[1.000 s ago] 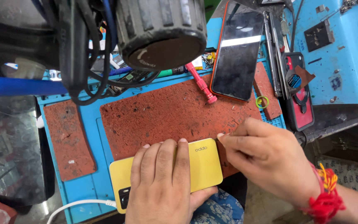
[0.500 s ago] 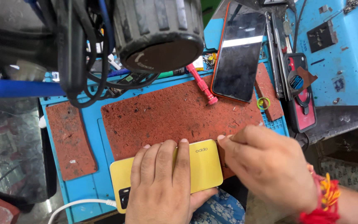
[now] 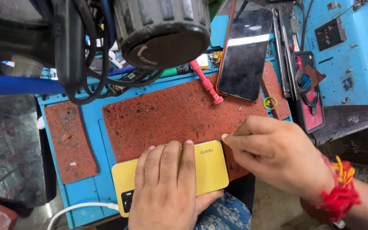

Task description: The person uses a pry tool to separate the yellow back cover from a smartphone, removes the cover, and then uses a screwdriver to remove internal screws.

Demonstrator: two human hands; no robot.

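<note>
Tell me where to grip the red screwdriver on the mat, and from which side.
Grip the red screwdriver mid-handle, pinching across its width from above. It lies flat and diagonal on the red mat, handle running up-left. Its wider end lies close beside the black phone, so that end looks crowded; mid-handle has open mat on both sides. Both hands are busy with the yellow phone.
</note>
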